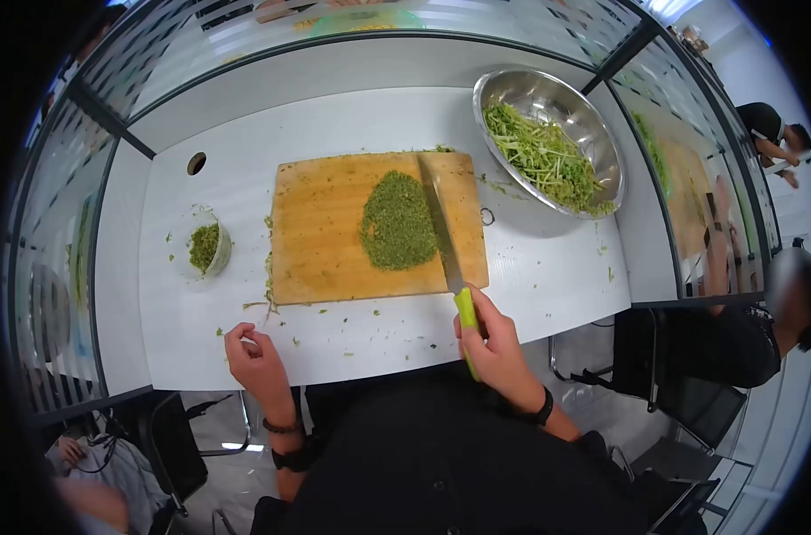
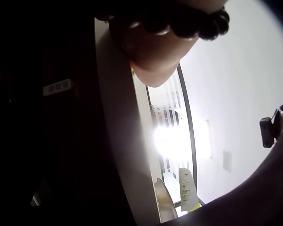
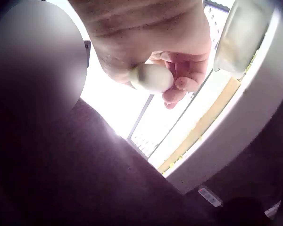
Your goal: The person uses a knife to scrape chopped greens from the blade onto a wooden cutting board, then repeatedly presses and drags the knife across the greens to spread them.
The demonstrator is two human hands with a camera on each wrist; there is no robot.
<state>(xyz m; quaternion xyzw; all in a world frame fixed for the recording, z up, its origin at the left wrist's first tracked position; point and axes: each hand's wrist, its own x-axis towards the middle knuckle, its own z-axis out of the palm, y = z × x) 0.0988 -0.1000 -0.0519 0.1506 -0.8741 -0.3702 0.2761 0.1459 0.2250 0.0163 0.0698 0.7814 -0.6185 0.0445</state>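
My right hand [image 1: 496,354] grips the yellow-green handle of a kitchen knife [image 1: 439,223], its long blade pointing away from me over the right part of a wooden cutting board [image 1: 316,236]. Left of the blade lies a mound of finely chopped greens [image 1: 399,223]. In the right wrist view, fingers wrap the handle and its rounded butt end [image 3: 153,79] faces the camera. My left hand [image 1: 258,361] hovers by the table's front edge, fingers loosely curled, holding nothing. The left wrist view shows the knife blade [image 2: 187,190] with green bits stuck to it.
A steel bowl [image 1: 593,125] of cut green stems [image 1: 544,153] stands at the back right. At left is a small clear cup [image 1: 220,254] with chopped greens. Scraps dot the white table [image 1: 334,352]. Low walls with glass panels enclose three sides; people sit beyond.
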